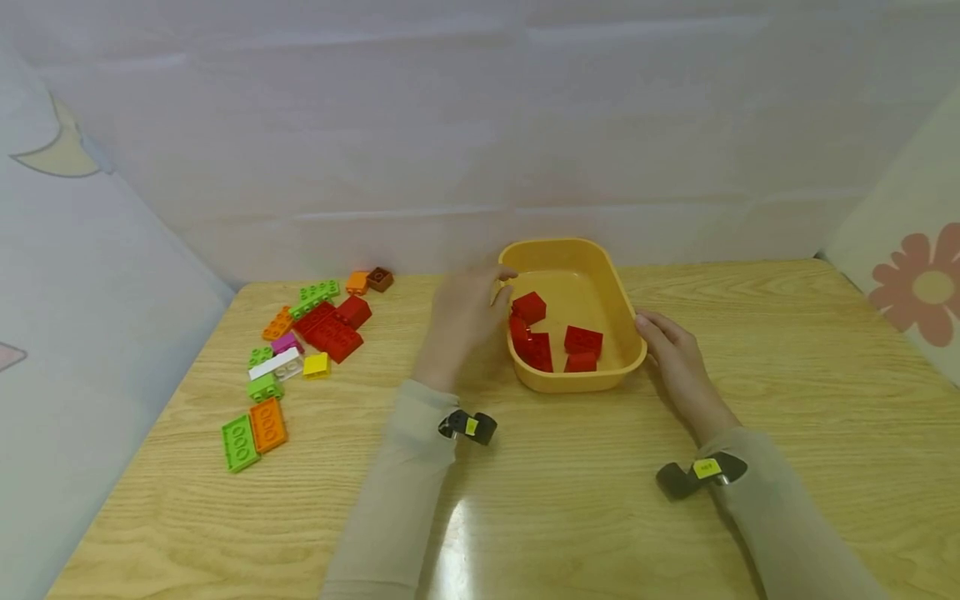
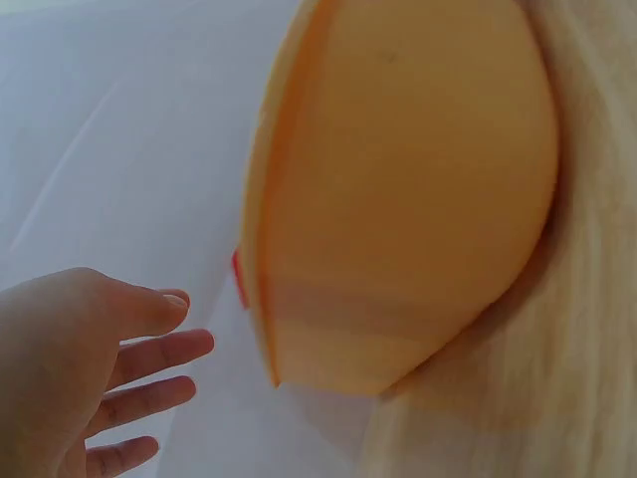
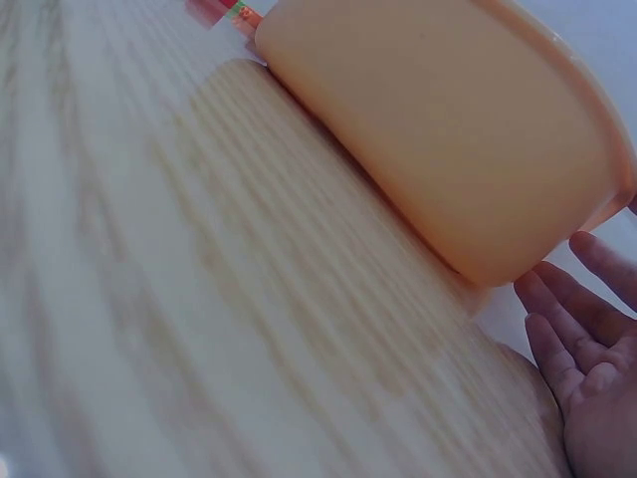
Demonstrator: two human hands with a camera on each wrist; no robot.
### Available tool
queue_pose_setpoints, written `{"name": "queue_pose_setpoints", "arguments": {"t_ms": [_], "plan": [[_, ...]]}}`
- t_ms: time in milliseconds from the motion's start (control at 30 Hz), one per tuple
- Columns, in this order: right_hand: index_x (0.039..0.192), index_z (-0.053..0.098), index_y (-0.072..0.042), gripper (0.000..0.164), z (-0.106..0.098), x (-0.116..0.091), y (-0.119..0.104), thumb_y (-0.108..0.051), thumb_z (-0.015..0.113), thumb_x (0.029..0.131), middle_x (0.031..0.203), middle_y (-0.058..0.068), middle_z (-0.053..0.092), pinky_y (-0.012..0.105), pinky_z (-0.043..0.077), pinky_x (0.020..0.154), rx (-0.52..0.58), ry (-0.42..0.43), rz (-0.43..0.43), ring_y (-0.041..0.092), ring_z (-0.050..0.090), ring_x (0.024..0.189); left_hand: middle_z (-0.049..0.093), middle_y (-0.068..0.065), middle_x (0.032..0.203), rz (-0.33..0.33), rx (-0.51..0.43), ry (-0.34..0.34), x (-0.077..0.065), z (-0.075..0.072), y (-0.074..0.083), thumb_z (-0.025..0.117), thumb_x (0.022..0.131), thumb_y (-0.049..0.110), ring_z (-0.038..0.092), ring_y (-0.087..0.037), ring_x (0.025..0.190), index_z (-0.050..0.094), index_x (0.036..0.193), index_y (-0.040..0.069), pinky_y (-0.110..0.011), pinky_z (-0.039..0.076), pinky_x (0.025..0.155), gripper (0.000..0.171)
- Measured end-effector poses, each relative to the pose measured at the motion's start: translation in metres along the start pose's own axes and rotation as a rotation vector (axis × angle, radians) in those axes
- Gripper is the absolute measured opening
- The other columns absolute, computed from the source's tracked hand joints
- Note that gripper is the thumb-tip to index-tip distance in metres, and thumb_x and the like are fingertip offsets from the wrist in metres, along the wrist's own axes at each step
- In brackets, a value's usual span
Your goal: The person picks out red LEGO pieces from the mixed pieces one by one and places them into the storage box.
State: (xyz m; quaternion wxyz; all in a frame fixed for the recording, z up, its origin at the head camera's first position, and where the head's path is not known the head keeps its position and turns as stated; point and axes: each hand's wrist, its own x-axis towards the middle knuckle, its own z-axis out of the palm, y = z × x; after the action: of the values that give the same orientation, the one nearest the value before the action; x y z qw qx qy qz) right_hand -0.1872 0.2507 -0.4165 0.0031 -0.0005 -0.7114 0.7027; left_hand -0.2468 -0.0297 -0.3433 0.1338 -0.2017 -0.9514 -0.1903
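A yellow plastic tub (image 1: pixel 570 382) stands on the table with several red toy bricks (image 1: pixel 582 340) inside. Just outside its left rim is my left hand (image 1: pixel 467 312), thumb and fingers apart and nothing between them. The left wrist view shows that hand (image 2: pixel 70 368) with fingers extended beside the tub's outer wall (image 2: pixel 408 189). On the other side, my right hand (image 1: pixel 678 362) touches the tub's right rim with its thumb. In the right wrist view, the loosely bent fingers of the right hand (image 3: pixel 607 378) are at the tub's outer wall (image 3: pixel 428 129).
Left on the wooden table (image 1: pixel 562 500) lies a loose group of toy bricks: red bricks (image 1: pixel 330 329), a white brick (image 1: pixel 276 364), a yellow brick (image 1: pixel 317 366), a green plate brick (image 1: pixel 240 443) and an orange one beside it. A pale cloth wall (image 1: pixel 450 125) rises behind.
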Motion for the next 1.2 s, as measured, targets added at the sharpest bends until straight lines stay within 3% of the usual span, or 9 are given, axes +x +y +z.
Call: {"name": "queue_pose_setpoints", "arguments": {"t_ms": [167, 300, 433, 633, 800, 967, 1067, 1200], "plan": [[0.146, 0.041, 0.005, 0.066, 0.0, 0.0, 0.0, -0.043, 0.052, 0.102, 0.14, 0.009, 0.047, 0.013, 0.046, 0.092, -0.047, 0.004, -0.014, 0.008, 0.053, 0.115, 0.066, 0.002, 0.126, -0.056, -0.024, 0.033, -0.002, -0.011, -0.017, 0.06, 0.1, 0.021, 0.057, -0.023, 0.12, 0.068, 0.126, 0.019, -0.039, 0.045, 0.099, 0.027], [0.145, 0.042, 0.005, 0.065, -0.001, 0.0, 0.0, -0.042, 0.053, 0.102, 0.139, 0.009, 0.047, 0.013, 0.046, 0.091, -0.04, 0.007, -0.017, 0.007, 0.054, 0.115, 0.065, -0.002, 0.127, -0.096, 0.056, 0.092, -0.005, -0.015, -0.032, 0.06, 0.1, 0.02, 0.059, -0.027, 0.117, 0.068, 0.125, 0.017, -0.042, 0.045, 0.099, 0.026], [0.145, 0.042, 0.005, 0.065, -0.001, 0.0, 0.0, -0.042, 0.054, 0.102, 0.138, 0.008, 0.047, 0.013, 0.046, 0.091, -0.023, 0.006, -0.013, 0.007, 0.054, 0.114, 0.066, -0.004, 0.127, -0.2, 0.097, 0.127, -0.009, -0.019, -0.052, 0.06, 0.099, 0.02, 0.061, -0.03, 0.112, 0.068, 0.125, 0.017, -0.045, 0.046, 0.095, 0.027], [0.143, 0.044, 0.005, 0.061, 0.0, -0.001, 0.0, -0.038, 0.055, 0.102, 0.136, 0.006, 0.048, 0.015, 0.047, 0.091, 0.043, -0.004, -0.01, 0.01, 0.055, 0.114, 0.064, -0.008, 0.128, -0.388, -0.006, 0.077, -0.02, -0.025, -0.085, 0.06, 0.099, 0.023, 0.06, -0.032, 0.112, 0.064, 0.131, 0.016, -0.049, 0.05, 0.086, 0.033], [0.142, 0.044, 0.006, 0.059, 0.001, -0.001, 0.001, -0.036, 0.055, 0.102, 0.134, 0.005, 0.049, 0.016, 0.048, 0.091, 0.074, -0.006, -0.011, 0.01, 0.055, 0.114, 0.063, -0.014, 0.126, -0.489, -0.061, 0.15, -0.031, -0.026, -0.108, 0.06, 0.098, 0.019, 0.055, -0.036, 0.116, 0.063, 0.13, 0.008, -0.052, 0.043, 0.095, 0.034], [0.143, 0.042, 0.006, 0.061, 0.0, -0.001, 0.001, -0.037, 0.055, 0.102, 0.136, 0.007, 0.047, 0.015, 0.047, 0.092, 0.071, -0.004, -0.01, 0.01, 0.054, 0.115, 0.039, -0.024, 0.147, -0.646, -0.102, 0.178, -0.037, -0.025, -0.114, 0.059, 0.098, 0.021, 0.034, -0.042, 0.135, 0.048, 0.14, 0.0, -0.054, 0.025, 0.111, 0.048], [0.145, 0.041, 0.007, 0.063, 0.0, -0.001, 0.0, -0.038, 0.054, 0.102, 0.138, 0.009, 0.046, 0.015, 0.047, 0.092, 0.062, -0.008, -0.011, 0.01, 0.054, 0.116, 0.023, -0.028, 0.154, -0.719, -0.125, 0.143, -0.039, -0.025, -0.116, 0.059, 0.098, 0.022, 0.022, -0.044, 0.141, 0.036, 0.147, -0.002, -0.056, 0.019, 0.115, 0.058], [0.144, 0.041, 0.007, 0.063, 0.001, -0.001, 0.0, -0.038, 0.055, 0.102, 0.137, 0.009, 0.047, 0.016, 0.047, 0.092, 0.067, -0.01, -0.015, 0.01, 0.054, 0.115, 0.012, -0.031, 0.157, -0.754, -0.142, 0.058, -0.042, -0.026, -0.117, 0.059, 0.099, 0.025, 0.014, -0.046, 0.144, 0.022, 0.153, -0.001, -0.058, 0.013, 0.116, 0.07]]}}
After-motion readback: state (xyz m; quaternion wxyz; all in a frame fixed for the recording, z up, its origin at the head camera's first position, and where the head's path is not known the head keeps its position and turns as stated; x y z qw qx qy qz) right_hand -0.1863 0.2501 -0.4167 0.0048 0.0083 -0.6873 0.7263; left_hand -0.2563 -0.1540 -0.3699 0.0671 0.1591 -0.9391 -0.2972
